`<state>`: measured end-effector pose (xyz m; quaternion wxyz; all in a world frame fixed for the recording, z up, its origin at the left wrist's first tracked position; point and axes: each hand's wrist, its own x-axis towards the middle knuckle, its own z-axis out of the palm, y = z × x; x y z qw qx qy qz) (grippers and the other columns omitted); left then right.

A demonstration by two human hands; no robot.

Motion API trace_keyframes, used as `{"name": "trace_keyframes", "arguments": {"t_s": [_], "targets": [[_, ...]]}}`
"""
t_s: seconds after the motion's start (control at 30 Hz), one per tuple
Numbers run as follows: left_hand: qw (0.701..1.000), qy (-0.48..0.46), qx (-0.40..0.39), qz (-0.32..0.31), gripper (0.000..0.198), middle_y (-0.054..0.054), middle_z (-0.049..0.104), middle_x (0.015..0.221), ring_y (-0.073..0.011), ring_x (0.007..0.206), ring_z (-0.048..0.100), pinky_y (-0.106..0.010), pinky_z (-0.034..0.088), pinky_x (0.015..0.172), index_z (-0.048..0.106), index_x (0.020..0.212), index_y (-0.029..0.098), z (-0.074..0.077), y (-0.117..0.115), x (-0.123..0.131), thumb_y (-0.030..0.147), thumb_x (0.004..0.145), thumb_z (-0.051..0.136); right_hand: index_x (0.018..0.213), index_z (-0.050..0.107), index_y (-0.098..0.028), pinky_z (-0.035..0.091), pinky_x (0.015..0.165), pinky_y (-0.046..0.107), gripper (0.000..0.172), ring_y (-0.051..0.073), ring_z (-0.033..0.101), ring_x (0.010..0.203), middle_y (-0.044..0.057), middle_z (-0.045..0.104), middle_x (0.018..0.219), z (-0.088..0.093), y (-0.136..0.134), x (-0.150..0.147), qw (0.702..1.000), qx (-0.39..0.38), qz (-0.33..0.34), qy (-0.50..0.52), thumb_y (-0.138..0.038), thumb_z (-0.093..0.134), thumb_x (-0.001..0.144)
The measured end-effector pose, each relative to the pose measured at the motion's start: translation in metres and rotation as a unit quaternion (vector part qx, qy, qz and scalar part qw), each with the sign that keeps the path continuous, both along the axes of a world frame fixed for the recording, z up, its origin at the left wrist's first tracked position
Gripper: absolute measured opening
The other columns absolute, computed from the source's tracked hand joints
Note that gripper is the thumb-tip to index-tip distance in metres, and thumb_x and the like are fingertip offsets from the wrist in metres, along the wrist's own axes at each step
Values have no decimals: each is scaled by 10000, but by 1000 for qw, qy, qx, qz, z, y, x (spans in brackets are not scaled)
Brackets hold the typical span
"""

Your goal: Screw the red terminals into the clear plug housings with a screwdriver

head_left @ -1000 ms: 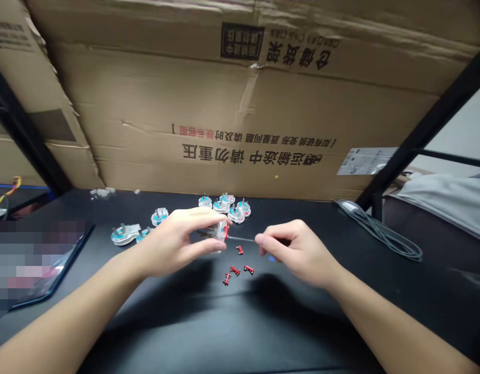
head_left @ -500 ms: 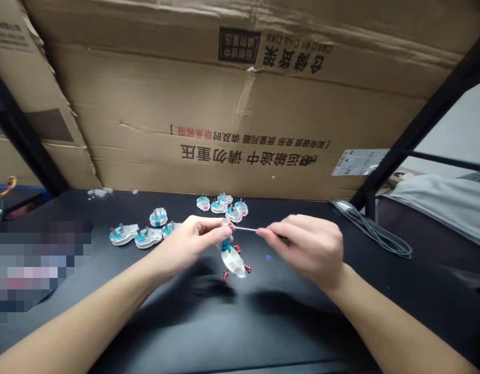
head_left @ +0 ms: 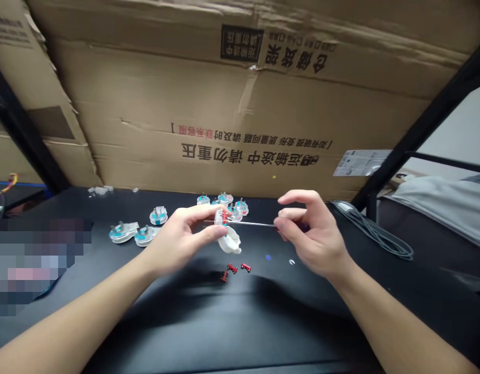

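Note:
My left hand (head_left: 187, 231) pinches a clear plastic plug piece (head_left: 220, 215) with a red part (head_left: 224, 217) in it, between thumb and fingers. My right hand (head_left: 316, 234) grips a screwdriver (head_left: 250, 223) by its mostly hidden handle, index finger raised. Its thin metal shaft runs level to the left and reaches the plug piece; where the tip ends is unclear. Directly below my left thumb is a white plastic shell (head_left: 232, 243); whether it is held too, I cannot tell. Small red parts (head_left: 232, 268) lie on the black table beneath.
Several clear plugs with teal insides (head_left: 123, 232) lie to the left, and more plugs (head_left: 240, 208) behind my left hand. A coiled grey cable (head_left: 376, 234) is at the right. Cardboard (head_left: 209, 104) stands behind. A small white curved piece (head_left: 292, 262) lies right of centre.
The white shell has shifted up toward my left hand, away from the red parts. My right hand has moved slightly right and raised its index finger. A small white curved piece now shows on the table.

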<state>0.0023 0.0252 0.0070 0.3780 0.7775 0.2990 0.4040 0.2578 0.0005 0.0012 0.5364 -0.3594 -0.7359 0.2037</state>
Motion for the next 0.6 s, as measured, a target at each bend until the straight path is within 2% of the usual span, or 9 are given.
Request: {"name": "trace_keyframes", "arguments": {"t_s": [0.1,0.2,0.33,0.4,0.5,0.6], "targets": [[1000,-19,-14,-9,234,-41,749,965,-215,921,656,-297,507,852,751,951,178,-1,-1,2,385,913,648,1096,529,-281,414,503,264,296,121,551,570,-46,591,696,1,0,3,996,84,-12,0,-188,687,864],[999,-31,-17,-3,275,-55,759,1003,-237,957,671,-319,513,881,759,1030,175,-2,-1,4,399,905,659,1087,564,-281,501,607,283,357,133,622,682,-23,629,809,1,0,5,992,126,-17,-17,-152,748,810],[998,-51,-18,-9,279,-53,752,1064,-235,990,674,-313,510,894,747,1096,202,-3,-1,4,385,895,681,1153,550,-283,469,539,259,253,110,561,539,-63,585,634,-1,0,4,995,95,-23,-19,-167,601,933],[999,-44,-11,-5,240,-41,750,1059,-220,982,667,-301,500,893,752,1065,216,-4,-1,3,377,905,673,1162,531,-293,455,528,250,285,111,567,553,-62,600,653,-2,0,3,995,99,-24,-3,-145,599,928],[1000,-30,4,6,207,-36,745,1037,-214,973,655,-295,491,890,749,1024,208,-3,-1,2,360,906,672,1165,507,-307,476,557,251,414,132,629,674,-36,653,794,-2,1,2,994,109,-7,17,-149,713,843],[1000,-24,13,10,183,-41,736,1017,-217,966,649,-299,486,901,731,1003,188,-2,-1,1,327,894,684,1183,508,-300,461,509,248,304,125,605,586,-51,613,695,-2,0,2,998,68,-6,6,-203,627,921]]}}
